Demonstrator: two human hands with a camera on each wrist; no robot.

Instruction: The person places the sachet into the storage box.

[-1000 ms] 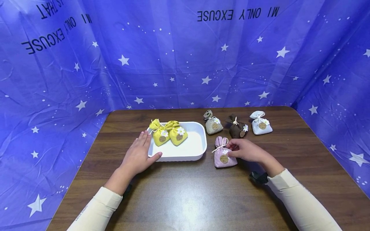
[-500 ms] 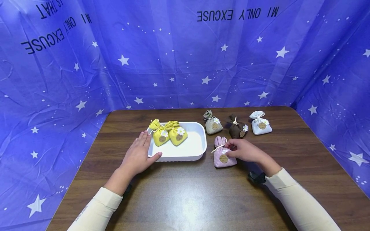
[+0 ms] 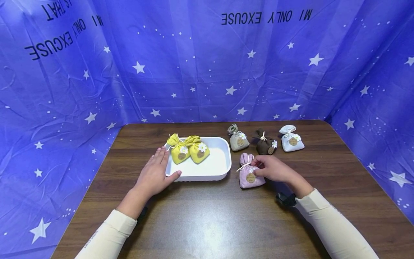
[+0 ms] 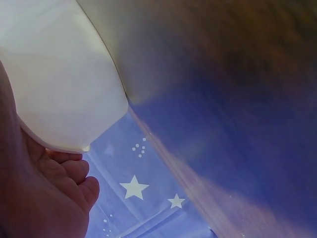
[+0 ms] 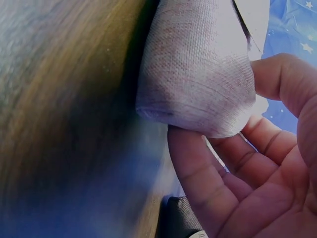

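A pink sachet (image 3: 251,176) with a cord bow and round tag lies right of the white tray (image 3: 213,175). My right hand (image 3: 273,167) pinches it from its right side, thumb over its flower. In the right wrist view its woven cloth (image 5: 198,69) sits between thumb and fingers. My left hand (image 3: 154,175) rests against the tray's left end, fingers extended along the side and thumb at the front corner. The left wrist view has the fingers (image 4: 74,173) beside the tray wall (image 4: 64,74). Inside the tray, two yellow sachets (image 3: 180,154) (image 3: 199,152) lean side by side at the left.
Behind the pink sachet, a beige sachet (image 3: 239,142), a brown sachet (image 3: 266,145) and a white sachet (image 3: 292,141) stand in a row. All are on a dark wooden table (image 3: 181,223). Blue star-printed cloth (image 3: 194,64) hangs along the back and sides.
Almost nothing differs. My right forearm has shifted slightly left, with the hand still at the pink sachet; my left hand and the tray stay in place.
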